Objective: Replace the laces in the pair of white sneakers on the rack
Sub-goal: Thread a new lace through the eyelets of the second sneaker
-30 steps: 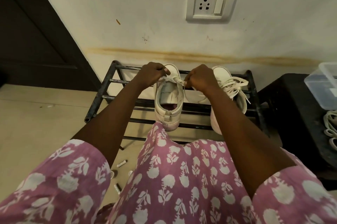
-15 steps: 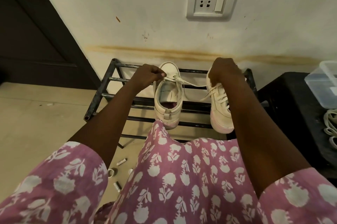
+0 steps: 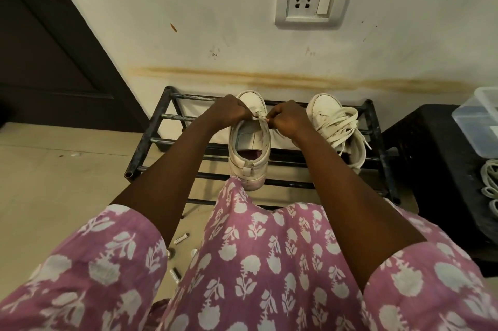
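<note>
Head view: both forearms reach straight forward from pink floral sleeves and meet over the middle of the shoe rack [image 3: 148, 132]. The left hand [image 3: 226, 112] and right hand [image 3: 289, 121] are curled, knuckles up, each pinching the lace [image 3: 259, 116] at the top eyelets of the left sneaker [image 3: 249, 166]. This sneaker stands toe to the wall, with its heel over the front rail. The right sneaker [image 3: 323, 104] lies near the rack's right end, its laces loose.
</note>
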